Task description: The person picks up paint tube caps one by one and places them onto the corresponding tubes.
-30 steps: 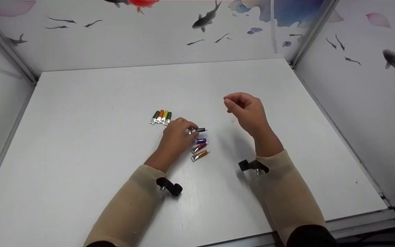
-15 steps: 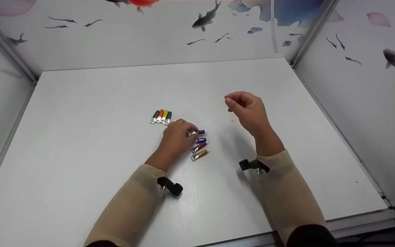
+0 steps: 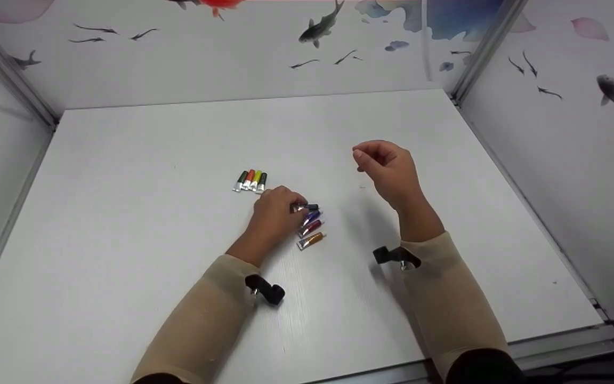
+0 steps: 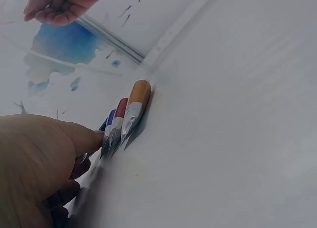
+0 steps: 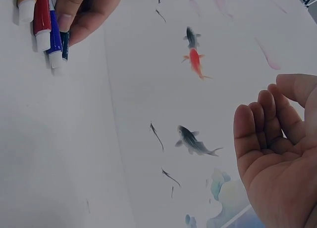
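Note:
My left hand [image 3: 277,210] pinches a small dark paint tube [image 3: 311,207] between thumb and fingers, low over the table. Its cap end points right; the fingers hide the rest. Just below it lie a purple tube [image 3: 312,216], a dark red tube [image 3: 310,228] and an ochre tube [image 3: 311,241], slanted side by side. In the left wrist view the ochre tube [image 4: 139,102] is nearest the camera. My right hand [image 3: 391,173] hovers to the right, holding nothing, fingers loosely bent, as the right wrist view also shows.
Several more tubes stand in a row farther left: a dark green one [image 3: 241,180], an orange one [image 3: 249,180], a yellow one [image 3: 256,180] and a blackish one [image 3: 262,182]. The white table [image 3: 126,224] is bounded by walls printed with fish.
My left hand has brought the dark tube slightly toward me, close against the purple one. The purple tube has turned to a steeper slant. My right hand has drifted slightly up and right.

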Motion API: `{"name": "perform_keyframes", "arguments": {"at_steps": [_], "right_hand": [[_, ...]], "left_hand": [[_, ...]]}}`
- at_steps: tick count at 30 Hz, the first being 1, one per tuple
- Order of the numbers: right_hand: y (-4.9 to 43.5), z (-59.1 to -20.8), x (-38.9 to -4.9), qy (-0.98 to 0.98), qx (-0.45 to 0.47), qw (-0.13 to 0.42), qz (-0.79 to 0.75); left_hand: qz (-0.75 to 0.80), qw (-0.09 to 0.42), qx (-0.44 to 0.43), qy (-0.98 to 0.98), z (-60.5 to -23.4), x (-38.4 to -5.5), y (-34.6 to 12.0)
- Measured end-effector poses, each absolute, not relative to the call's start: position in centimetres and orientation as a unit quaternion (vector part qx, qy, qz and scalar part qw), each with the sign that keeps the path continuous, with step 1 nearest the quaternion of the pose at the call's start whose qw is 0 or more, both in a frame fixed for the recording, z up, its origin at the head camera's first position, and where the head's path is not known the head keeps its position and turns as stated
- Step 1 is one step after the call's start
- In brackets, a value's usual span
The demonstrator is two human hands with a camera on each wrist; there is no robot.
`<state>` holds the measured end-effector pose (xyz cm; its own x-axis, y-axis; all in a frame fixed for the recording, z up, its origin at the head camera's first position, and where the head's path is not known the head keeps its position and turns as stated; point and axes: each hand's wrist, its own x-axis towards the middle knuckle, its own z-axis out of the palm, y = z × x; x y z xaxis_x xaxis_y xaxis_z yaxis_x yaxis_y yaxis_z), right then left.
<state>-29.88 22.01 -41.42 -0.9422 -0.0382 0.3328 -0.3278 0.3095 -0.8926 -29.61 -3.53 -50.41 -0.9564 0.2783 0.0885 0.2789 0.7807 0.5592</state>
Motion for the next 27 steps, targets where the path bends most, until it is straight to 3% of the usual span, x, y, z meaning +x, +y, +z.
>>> {"name": "perform_keyframes", "arguments": {"at_steps": [27], "right_hand": [[21.98, -41.31, -29.73, -0.797, 0.119, 0.128, 0.579]], "left_hand": [[-0.297, -0.002, -0.158, -0.942, -50.19, -29.60, -3.72]]}}
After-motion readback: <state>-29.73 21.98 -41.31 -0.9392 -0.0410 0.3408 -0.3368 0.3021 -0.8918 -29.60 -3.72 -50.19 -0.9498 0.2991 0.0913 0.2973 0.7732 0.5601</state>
